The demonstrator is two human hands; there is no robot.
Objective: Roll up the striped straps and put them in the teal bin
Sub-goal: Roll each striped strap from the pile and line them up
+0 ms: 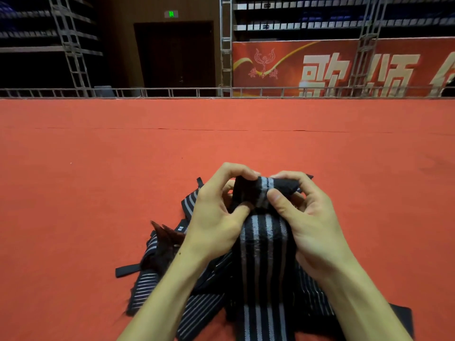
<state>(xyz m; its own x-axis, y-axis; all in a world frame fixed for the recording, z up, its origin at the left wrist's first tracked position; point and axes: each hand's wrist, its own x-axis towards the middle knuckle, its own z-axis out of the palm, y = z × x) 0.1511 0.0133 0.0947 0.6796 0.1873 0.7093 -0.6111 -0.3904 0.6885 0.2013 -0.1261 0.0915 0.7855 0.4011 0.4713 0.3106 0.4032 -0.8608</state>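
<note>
Your left hand [216,217] and right hand [312,222] both pinch the strap [263,242] at its rolled end; loose straps [157,286] are piled below your fingers [290,175].

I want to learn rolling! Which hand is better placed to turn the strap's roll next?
Probably the right hand: its thumb presses the middle stripe of the roll and its fingers curl over the top. The left hand only pinches the roll's left edge.
</note>
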